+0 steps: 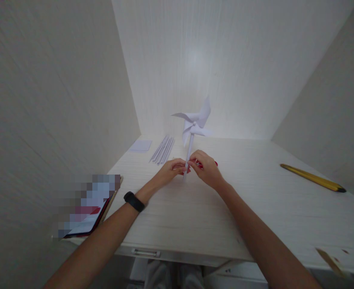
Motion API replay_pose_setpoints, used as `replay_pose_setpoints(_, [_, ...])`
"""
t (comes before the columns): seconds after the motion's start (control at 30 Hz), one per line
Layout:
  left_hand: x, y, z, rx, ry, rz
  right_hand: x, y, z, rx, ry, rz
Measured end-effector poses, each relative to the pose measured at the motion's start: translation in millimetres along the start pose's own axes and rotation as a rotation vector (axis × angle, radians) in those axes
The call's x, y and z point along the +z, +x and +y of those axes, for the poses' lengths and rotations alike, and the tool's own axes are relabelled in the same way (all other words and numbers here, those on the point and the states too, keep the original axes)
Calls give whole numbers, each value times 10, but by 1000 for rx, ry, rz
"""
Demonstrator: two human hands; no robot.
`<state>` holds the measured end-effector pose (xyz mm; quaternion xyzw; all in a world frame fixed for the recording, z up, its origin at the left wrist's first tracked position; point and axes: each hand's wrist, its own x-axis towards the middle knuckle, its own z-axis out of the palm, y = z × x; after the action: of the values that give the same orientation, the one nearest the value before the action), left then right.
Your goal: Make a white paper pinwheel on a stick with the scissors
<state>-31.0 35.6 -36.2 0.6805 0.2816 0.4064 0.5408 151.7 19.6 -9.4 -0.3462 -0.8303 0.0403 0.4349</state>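
Pinching the slightly tilted stick point(189, 148) of a paper pinwheel point(194, 124) between fingers point(177, 162) of left hand point(171, 169) and right hand point(207, 168), near paper rolls point(162, 151)

matt paper pinwheel point(194, 123), smooth wood-grained desk point(170, 216)

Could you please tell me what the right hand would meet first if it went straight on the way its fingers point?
The right hand would likely meet the pinwheel's white stick first, then perhaps the left hand just beyond, though depth is unclear.
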Motion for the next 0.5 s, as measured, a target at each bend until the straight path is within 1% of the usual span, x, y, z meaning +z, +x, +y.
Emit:
replay_pose_setpoints(0.17, [-2, 0, -4, 7, -9, -12, -4, 6, 3, 26, 15, -12])
replay_pose_setpoints(0.5, [-18, -2, 0, 28, 48, -18, -14, 9, 11, -14, 8, 9])
